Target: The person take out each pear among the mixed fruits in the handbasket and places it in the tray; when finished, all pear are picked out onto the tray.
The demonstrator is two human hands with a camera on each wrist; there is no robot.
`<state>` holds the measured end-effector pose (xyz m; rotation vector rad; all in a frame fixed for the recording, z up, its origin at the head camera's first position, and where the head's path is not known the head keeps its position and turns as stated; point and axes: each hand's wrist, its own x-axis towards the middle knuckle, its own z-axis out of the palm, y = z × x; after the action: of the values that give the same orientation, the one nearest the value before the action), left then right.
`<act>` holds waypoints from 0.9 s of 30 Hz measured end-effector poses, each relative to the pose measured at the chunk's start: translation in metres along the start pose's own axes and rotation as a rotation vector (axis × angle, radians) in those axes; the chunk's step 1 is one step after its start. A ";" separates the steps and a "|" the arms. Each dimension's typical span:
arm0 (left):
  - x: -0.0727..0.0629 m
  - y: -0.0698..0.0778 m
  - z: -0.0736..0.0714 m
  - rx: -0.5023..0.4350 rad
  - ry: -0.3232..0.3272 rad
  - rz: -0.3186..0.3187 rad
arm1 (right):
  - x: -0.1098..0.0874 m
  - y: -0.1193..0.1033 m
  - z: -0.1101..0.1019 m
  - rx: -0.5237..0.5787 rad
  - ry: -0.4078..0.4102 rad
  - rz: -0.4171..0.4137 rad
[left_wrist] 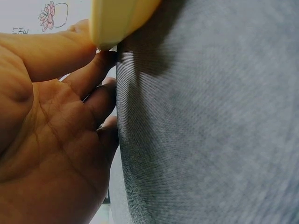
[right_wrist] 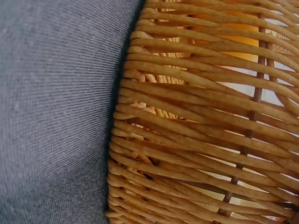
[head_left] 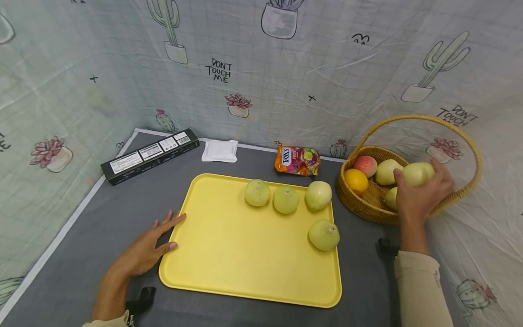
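Note:
My right hand (head_left: 422, 195) grips a pale green round fruit (head_left: 416, 174) at the right side of the wicker basket (head_left: 361, 206). Inside the basket lie a peach-like fruit (head_left: 365, 166), an orange fruit (head_left: 356, 181) and more pale green fruit (head_left: 388, 172). My left hand (head_left: 143, 250) touches the left edge of the yellow tray (head_left: 229, 254) with extended fingers; its thumb (left_wrist: 60, 53) meets the tray's rim in the left wrist view. Several pale green fruits (head_left: 285, 200) sit on the tray's far and right side. Basket weave hides the right hand in the right wrist view.
Behind the tray lie a black box (head_left: 151, 156), a white packet (head_left: 219, 151) and a colourful candy bag (head_left: 297, 160). The basket's tall handle (head_left: 416, 117) arches over the fruit. Printed cloth (head_left: 265, 81) hangs at the back and sides of the grey table (head_left: 81, 254).

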<state>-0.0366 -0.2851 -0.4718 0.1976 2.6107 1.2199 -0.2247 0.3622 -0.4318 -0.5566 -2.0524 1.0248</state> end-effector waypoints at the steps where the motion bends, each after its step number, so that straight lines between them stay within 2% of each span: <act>1: 0.000 0.000 0.000 0.002 0.000 -0.003 | 0.000 0.000 0.000 -0.012 -0.022 0.032; 7: 0.000 0.000 -0.001 0.000 -0.002 0.002 | 0.005 0.004 -0.001 -0.079 -0.102 0.133; 16: 0.000 0.001 0.000 0.003 -0.006 -0.011 | 0.012 0.009 -0.005 -0.119 -0.205 0.194; 20: 0.001 0.000 0.000 0.008 -0.010 -0.018 | 0.013 0.010 -0.005 -0.117 -0.217 0.198; 27: 0.001 0.000 -0.001 -0.003 -0.008 0.007 | 0.011 0.007 -0.005 -0.101 -0.183 0.190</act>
<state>-0.0375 -0.2860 -0.4716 0.2109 2.6034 1.2224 -0.2266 0.3760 -0.4311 -0.7460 -2.2547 1.1219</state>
